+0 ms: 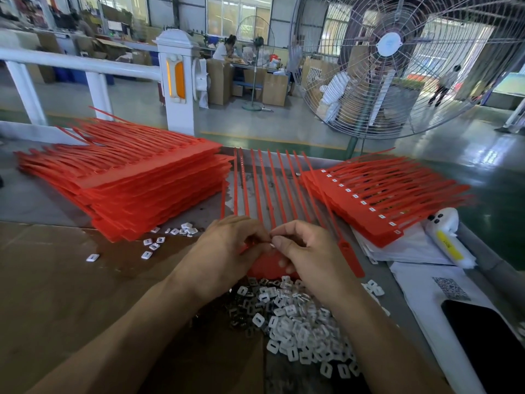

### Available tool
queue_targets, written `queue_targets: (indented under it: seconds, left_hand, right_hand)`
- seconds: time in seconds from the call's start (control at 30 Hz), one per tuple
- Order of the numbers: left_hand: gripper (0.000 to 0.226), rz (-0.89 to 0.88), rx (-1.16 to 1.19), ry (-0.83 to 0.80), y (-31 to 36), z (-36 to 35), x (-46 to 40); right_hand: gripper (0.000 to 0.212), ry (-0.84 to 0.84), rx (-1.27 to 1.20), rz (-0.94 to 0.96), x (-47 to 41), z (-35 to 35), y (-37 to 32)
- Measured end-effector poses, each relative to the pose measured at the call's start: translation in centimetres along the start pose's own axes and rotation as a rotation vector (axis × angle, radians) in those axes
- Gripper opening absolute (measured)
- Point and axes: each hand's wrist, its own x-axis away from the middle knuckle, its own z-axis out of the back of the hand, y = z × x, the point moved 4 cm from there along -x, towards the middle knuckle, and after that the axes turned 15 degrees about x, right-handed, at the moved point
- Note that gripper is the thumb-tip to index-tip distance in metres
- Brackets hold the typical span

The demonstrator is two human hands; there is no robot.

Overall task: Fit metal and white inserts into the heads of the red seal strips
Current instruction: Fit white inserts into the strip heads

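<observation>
Red strip sheet lies on the counter under both hands. Left hand and right hand pinch a small insert at a head. Right stack looks fitted; the bigger left stack looks unfitted, so most remains. Loose inserts are heaped nearest the person.

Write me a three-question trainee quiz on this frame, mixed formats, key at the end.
1. True or false: the stack of red strips at the right already shows white inserts in its heads.
2. Where does the loose pile of white inserts lie? A) behind the fan B) near the person, below the hands C) on top of the left stack
3. Fill in: both hands, left and right, work over the heads of a red ____ sheet.

Key: 1 true; 2 B; 3 strip
</observation>
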Motion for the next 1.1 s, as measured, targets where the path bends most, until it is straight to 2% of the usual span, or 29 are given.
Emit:
queue_targets:
  seconds: [0.23, 0.53, 0.8, 1.1]
  left_hand:
    - [0.004, 0.037, 0.017, 0.036, -0.29, 0.21, -0.01]
    - [0.004, 0.043, 0.113, 0.076, -0.32, -0.05, 0.12]
    - [0.012, -0.064, 0.034, 0.140, 0.40, 0.16, 0.21]
    - [0.010, -0.079, -0.014, 0.152, 0.27, 0.09, 0.29]
  right_hand:
    - [0.007, 0.023, 0.075, 0.048, 0.25, 0.08, -0.40]
    - [0.018, 0.009, 0.037, -0.016, 0.30, -0.01, -0.34]
    - [0.020, -0.024, -0.070, -0.021, 0.38, 0.09, -0.39]
    - [0.022, -0.013, -0.051, 0.003, 0.43, 0.33, -0.61]
